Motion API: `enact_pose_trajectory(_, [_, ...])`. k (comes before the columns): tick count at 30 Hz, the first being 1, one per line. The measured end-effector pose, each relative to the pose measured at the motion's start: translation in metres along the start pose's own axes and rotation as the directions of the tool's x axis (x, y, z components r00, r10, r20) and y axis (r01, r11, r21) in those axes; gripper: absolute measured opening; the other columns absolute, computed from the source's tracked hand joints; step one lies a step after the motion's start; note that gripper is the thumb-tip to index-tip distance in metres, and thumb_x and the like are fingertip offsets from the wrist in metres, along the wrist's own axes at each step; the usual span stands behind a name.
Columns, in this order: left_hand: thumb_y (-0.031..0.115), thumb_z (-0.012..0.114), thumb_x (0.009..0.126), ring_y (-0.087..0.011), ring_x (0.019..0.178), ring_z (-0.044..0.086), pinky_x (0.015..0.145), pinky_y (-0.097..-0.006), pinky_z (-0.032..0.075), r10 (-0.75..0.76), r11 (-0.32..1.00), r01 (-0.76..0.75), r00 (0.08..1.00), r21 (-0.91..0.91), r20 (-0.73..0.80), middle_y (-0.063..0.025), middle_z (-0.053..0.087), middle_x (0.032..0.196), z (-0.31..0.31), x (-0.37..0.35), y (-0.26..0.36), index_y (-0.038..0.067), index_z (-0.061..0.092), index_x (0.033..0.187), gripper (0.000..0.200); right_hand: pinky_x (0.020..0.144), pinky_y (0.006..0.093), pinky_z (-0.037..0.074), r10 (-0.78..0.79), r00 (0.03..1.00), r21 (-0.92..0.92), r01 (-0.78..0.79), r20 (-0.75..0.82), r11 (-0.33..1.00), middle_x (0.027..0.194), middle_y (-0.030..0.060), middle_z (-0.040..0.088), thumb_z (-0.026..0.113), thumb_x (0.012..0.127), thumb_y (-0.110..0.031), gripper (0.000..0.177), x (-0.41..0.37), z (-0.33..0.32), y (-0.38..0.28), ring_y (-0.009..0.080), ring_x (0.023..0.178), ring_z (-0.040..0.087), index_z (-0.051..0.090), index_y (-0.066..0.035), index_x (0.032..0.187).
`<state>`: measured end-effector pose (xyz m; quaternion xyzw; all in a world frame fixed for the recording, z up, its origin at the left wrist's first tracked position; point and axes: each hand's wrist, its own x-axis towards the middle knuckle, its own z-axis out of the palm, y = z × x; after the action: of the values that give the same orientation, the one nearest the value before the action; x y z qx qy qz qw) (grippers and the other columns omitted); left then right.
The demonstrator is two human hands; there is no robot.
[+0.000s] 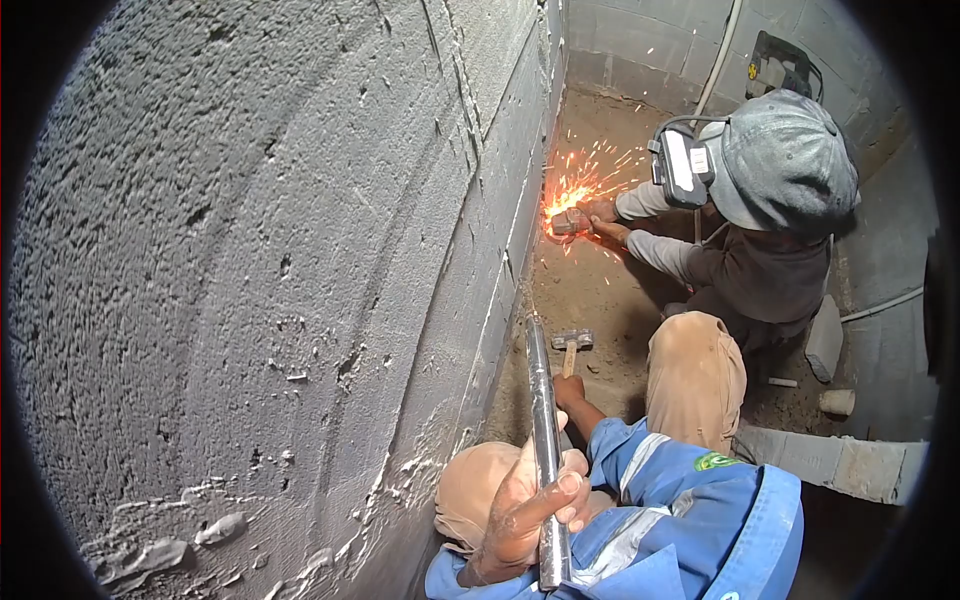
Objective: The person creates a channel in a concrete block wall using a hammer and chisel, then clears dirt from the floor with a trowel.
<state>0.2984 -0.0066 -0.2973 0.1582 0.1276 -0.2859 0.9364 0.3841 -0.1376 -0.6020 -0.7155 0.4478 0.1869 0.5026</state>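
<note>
My left hand (535, 500) is wrapped round a long, dark steel bar (543, 400), thumb laid across it. The bar stands nearly upright in view, its far end close to the foot of the block wall. Beyond it, my right hand (570, 390) grips the wooden handle of a hammer (572, 341), whose steel head is low over the dirt floor. My bent knees, in tan trousers, and my blue sleeves with reflective strips surround both hands.
A co-worker in a grey cap (790, 155) crouches ahead, both hands on an angle grinder (571, 222) throwing orange sparks against the wall base. The rough block wall (300, 250) rises at left. A concrete ledge (840, 462), a pipe (722, 60) and rubble lie rightward.
</note>
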Motion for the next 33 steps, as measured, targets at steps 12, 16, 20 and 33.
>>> enact_pose_trajectory(12, [0.002,0.054,0.093,-0.0079,0.065,0.043,0.058,-0.0242,0.046,-0.001,1.000,0.001,1.000,0.009,0.008,-0.0032,0.042,0.087,0.003,0.001,0.001,0.008,0.023,0.147,0.064,0.083,0.0437,0.051,0.021,1.000,0.005,-0.021,-0.003,1.000,0.097,0.0344,0.064,0.057,0.087,-0.035,0.054,0.010,0.005,0.005,0.0418,0.096,0.066,0.061,0.017,0.100])
enact_pose_trajectory(16, [0.002,0.054,0.093,-0.0079,0.065,0.044,0.058,-0.0245,0.046,-0.005,1.000,0.005,1.000,0.004,0.004,-0.0032,0.043,0.088,0.002,0.001,0.001,0.008,0.023,0.147,0.063,0.045,0.0407,0.053,-0.011,1.000,0.011,0.011,0.004,1.000,0.077,0.0214,0.064,0.057,0.090,-0.025,0.039,0.031,0.014,0.021,0.0303,0.057,0.065,0.056,0.012,0.101])
enact_pose_trajectory(20, [0.001,0.053,0.093,-0.0079,0.065,0.044,0.059,-0.0246,0.047,-0.006,1.000,0.006,1.000,-0.001,0.004,-0.0033,0.043,0.088,0.003,0.001,0.001,0.008,0.023,0.147,0.062,0.083,0.0432,0.051,0.024,1.000,-0.023,-0.024,-0.004,0.999,0.099,0.0339,0.064,0.056,0.087,-0.033,0.052,0.012,0.006,0.005,0.0407,0.097,0.066,0.062,0.016,0.102])
enact_pose_trajectory(33, [0.001,0.054,0.092,-0.0083,0.064,0.043,0.058,-0.0242,0.046,-0.010,1.000,0.010,1.000,0.008,0.016,-0.0032,0.042,0.088,0.005,0.001,0.003,0.008,0.022,0.148,0.065,0.048,0.0406,0.053,-0.072,0.997,-0.063,0.070,-0.028,0.996,0.076,0.0215,0.065,0.057,0.091,-0.027,0.040,0.040,0.018,0.026,0.0300,0.059,0.066,0.057,0.012,0.097])
